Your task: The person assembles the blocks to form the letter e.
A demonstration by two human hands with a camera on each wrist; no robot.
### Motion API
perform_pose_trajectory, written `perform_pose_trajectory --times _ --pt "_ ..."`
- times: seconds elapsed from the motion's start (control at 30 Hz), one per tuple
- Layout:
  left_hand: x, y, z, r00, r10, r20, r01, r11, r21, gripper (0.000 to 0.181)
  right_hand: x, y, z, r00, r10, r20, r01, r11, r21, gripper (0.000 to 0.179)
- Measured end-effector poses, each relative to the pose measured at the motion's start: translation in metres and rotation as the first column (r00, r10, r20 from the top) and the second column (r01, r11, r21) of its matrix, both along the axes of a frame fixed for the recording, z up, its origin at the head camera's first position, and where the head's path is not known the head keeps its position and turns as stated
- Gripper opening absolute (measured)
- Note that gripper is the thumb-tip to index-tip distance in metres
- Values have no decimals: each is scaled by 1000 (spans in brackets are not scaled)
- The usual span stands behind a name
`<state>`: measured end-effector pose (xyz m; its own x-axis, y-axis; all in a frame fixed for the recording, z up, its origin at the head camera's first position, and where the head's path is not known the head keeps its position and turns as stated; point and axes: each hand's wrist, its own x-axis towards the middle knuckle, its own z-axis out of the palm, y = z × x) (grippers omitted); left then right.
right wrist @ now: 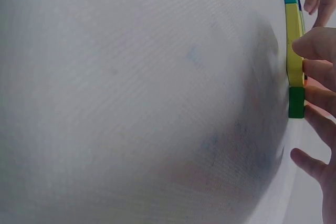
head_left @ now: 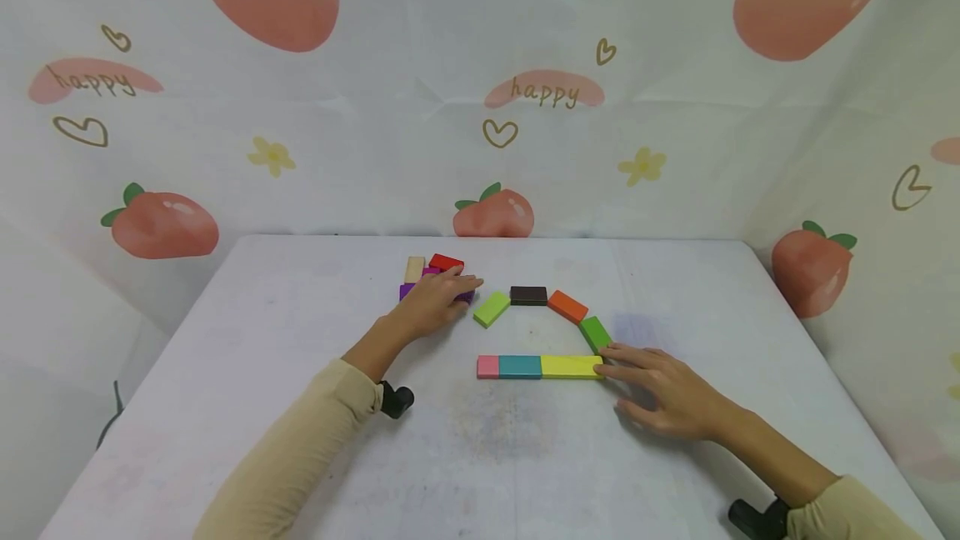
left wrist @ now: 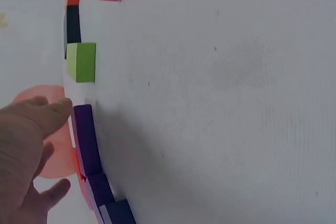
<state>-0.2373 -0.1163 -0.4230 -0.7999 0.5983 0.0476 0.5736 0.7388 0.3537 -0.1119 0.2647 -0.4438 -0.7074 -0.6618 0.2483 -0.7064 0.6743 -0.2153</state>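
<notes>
Left hand (head_left: 435,302), fingers loosely extended and gripping nothing, is above a cluster containing beige (head_left: 415,268), red (head_left: 447,262) and purple blocks (head_left: 407,292); whether it touches them cannot be told. Right hand (head_left: 663,390), likewise ungrasping with fingers spread, has its fingertips at the green block (head_left: 595,333) and the right end of the yellow block (head_left: 567,367). Leftward from yellow, teal (head_left: 520,367) and pink blocks (head_left: 488,367) complete a straight row. Beyond it, lime (head_left: 492,309), black (head_left: 528,296), orange and green blocks form an arc, green nearest the right hand. All lie on a white table (head_left: 517,473) before a fruit-printed cloth (head_left: 375,157).
</notes>
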Motion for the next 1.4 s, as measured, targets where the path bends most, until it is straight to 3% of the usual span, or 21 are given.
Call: perform_pose_trajectory --times 0.23,0.37,0.63,0.8,1.03,1.4 --pt "1 -9 2 989 129 -68 -135 986 -99 44 0 0 1 1000 -1 -1 1 1000 1 50" --pt "-1 -13 -2 981 177 -86 -184 980 -82 45 0 0 2 1000 -3 2 3 1000 3 50" --pt "-4 -18 -4 976 210 -65 -212 977 -32 44 -1 -1 3 1000 -5 6 5 1000 12 50" --pt "-3 -21 -4 977 203 -69 -204 979 -14 39 -1 -1 3 1000 -5 9 4 1000 9 49" --pt "-2 -26 -4 989 128 -76 -127 992 20 27 -1 -1 2 1000 -12 8 12 1000 11 48" --pt "2 -26 -1 996 94 9 -94 995 16 25 -1 0 0 1000 -3 -3 3 1000 0 48"
